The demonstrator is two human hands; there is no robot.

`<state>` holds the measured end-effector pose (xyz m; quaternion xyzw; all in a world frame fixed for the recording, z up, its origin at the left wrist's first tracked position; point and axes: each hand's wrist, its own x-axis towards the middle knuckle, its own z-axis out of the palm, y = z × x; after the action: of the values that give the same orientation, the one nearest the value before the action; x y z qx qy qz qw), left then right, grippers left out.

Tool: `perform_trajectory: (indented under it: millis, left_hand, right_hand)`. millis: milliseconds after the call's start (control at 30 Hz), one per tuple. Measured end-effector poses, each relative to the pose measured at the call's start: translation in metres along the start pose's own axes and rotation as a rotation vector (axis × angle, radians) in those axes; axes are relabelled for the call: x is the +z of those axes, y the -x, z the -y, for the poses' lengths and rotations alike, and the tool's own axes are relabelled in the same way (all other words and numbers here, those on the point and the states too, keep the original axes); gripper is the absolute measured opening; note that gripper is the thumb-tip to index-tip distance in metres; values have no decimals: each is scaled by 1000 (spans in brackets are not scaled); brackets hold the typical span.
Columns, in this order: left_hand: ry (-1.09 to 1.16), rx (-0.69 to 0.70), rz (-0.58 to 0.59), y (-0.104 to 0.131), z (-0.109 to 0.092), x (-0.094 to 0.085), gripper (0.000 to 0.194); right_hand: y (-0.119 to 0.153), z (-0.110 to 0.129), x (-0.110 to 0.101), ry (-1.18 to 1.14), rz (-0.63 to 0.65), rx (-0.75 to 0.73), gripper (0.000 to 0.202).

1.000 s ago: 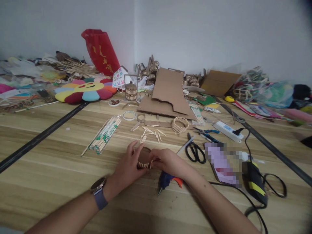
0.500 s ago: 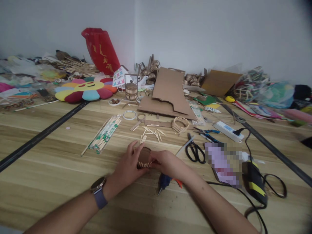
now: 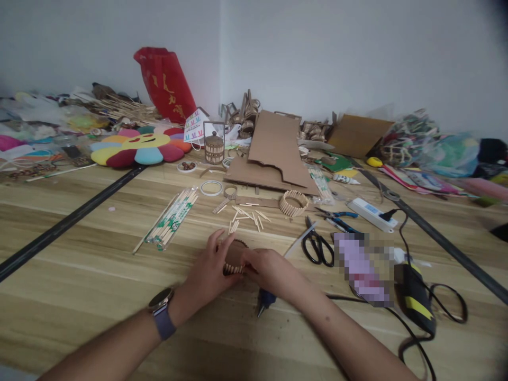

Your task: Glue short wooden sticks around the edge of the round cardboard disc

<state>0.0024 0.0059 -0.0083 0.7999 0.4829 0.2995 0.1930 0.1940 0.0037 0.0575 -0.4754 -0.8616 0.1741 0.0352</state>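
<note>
In the head view, the stick-edged cardboard round (image 3: 235,255) sits between the two hands, near the wearer's side of the counter (image 3: 99,296). The left hand (image 3: 204,263) curves around its left side, thumb along the near edge and fingers toward the far edge, spread about as wide as the piece and holding it. The right hand (image 3: 270,270) meets it from the right, fingertips drawn together at the rim; whether they pinch the rim itself or a single stick is hidden.

Neither hand is nearer, since both touch the piece from opposite sides. Being round, it shows no clear long axis; the short sticks along its near edge stand side by side, crosswise to the curve. Whether its underside rests on the counter cannot be told.

The loose cut sticks (image 3: 251,214) lie just beyond the piece, closest to the left fingertips, pointing several ways. The glue gun (image 3: 266,299) is partly hidden by the right hand, its nozzle aimed toward the wearer and slightly left. Farther off to the right lie the black-handled scissors (image 3: 314,253); beyond the loose sticks, to their right, sits a larger stick ring (image 3: 286,210).
</note>
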Motion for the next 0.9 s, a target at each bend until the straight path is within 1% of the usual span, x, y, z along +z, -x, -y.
perform_trajectory:
  millis: [267, 400, 533, 633, 667, 733, 800, 900]
  left_hand:
    - [-1, -12, 9, -1, -2, -1, 92]
    - [-3, -9, 9, -1, -2, -2, 92]
    - [13, -9, -3, -1, -1, -1, 91]
    - [20, 3, -14, -1, 0, 0, 91]
    - [21, 6, -17, -1, 0, 1, 91]
    - [17, 7, -22, 0, 1, 2, 91]
    - [10, 9, -24, 0, 2, 3, 91]
    - [5, 22, -35, 1, 3, 4, 90]
  right_hand:
    - [1, 3, -2, 25, 43, 15, 9]
    - [1, 0, 2, 46, 31, 6, 8]
    - [1, -2, 5, 45, 9, -2, 11]
    - [2, -1, 1, 43, -13, -52, 21]
    - [2, 0, 0, 60, -17, -84, 22]
    - [2, 1, -1, 127, -22, -133, 17]
    - [2, 2, -1, 207, -26, -142, 11]
    - [1, 4, -1, 291, -31, -145, 11]
